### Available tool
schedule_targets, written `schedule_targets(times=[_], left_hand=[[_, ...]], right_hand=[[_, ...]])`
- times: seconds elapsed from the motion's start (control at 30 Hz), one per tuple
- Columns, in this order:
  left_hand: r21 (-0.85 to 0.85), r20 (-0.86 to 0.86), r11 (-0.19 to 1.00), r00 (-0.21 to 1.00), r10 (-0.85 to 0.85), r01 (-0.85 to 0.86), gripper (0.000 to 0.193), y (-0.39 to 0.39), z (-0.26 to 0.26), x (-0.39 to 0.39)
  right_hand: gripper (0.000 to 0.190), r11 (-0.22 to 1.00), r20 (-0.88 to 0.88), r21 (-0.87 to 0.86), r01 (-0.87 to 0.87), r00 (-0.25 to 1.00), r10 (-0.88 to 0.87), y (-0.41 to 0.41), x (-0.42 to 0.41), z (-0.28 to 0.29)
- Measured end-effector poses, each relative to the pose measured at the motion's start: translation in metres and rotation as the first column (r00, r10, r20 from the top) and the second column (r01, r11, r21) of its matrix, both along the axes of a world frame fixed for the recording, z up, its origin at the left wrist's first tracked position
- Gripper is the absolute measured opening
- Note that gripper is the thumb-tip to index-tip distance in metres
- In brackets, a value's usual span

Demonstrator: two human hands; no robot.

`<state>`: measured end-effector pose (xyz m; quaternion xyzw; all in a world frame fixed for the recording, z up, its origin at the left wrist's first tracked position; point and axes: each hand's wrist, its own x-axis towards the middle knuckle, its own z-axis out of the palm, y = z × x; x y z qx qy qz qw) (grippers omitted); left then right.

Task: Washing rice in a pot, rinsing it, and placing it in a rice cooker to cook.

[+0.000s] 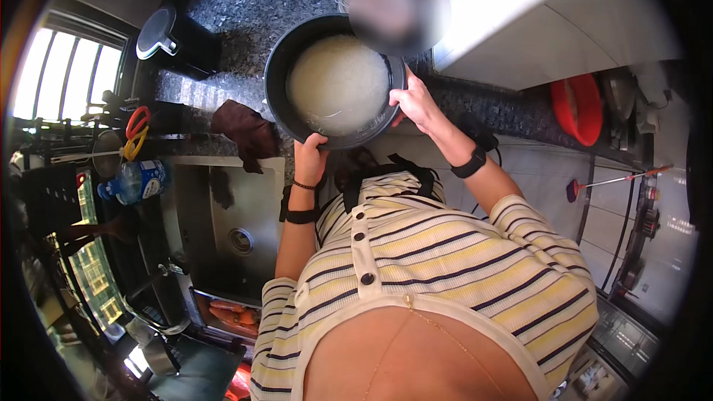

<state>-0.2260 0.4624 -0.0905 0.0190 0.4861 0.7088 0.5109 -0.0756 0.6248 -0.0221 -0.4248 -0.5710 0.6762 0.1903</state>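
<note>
A dark round cooking pot (277, 75), which looks like a rice cooker's inner pot, is in front of me over the granite counter's edge. White rice (340, 81) under cloudy water covers its bottom. My left hand (311, 159) grips the near left rim, thumb on top. On the right side of the rim, my right hand (415, 101) holds on with its fingers underneath. A crumpled dark brown cloth (245, 128) lies on the counter to the left of the pot. Whether the pot's base touches the counter, I cannot tell.
A steel sink (253, 211) is at my left, with a plastic bottle (146, 181) beyond it. A black lidded pitcher (181, 44) stands on the granite counter (234, 16). Carrots (234, 312) lie beside the sink. A blurred patch hides something behind the pot. White tiled surfaces (557, 28) rise at right.
</note>
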Motion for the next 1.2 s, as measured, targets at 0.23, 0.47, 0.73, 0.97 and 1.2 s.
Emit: schedule_targets(times=[0.23, 0.47, 0.73, 0.97, 1.2], left_hand=[[0.010, -0.055, 0.999, 0.998, 0.033, -0.032, 0.031, -0.002, 0.033, -0.006], [-0.038, 0.011, 0.998, 0.999, -0.050, 0.050, 0.051, -0.004, 0.038, -0.002], [-0.042, 0.063, 0.999, 0.998, -0.002, 0.005, 0.055, 0.015, 0.008, 0.011], [-0.024, -0.222, 0.986, 0.963, 0.156, -0.165, 0.030, 0.028, -0.043, 0.024], [-0.245, -0.746, 0.967, 0.624, -0.233, 0.068, 0.033, 0.037, -0.016, 0.056]], right_hand=[[0.058, 0.990, -0.090, -0.135, -0.035, 0.996, 0.023, 0.008, -0.008, -0.001], [0.045, 0.973, 0.085, -0.200, -0.117, 0.987, 0.136, 0.021, -0.014, 0.005], [0.043, 0.975, 0.171, -0.164, -0.147, 0.970, 0.175, 0.053, -0.025, -0.025], [0.036, 0.996, 0.110, 0.047, -0.071, 0.992, 0.066, 0.054, -0.030, -0.035], [0.043, 0.974, -0.001, -0.216, 0.073, 0.997, -0.075, -0.006, -0.007, -0.036]])
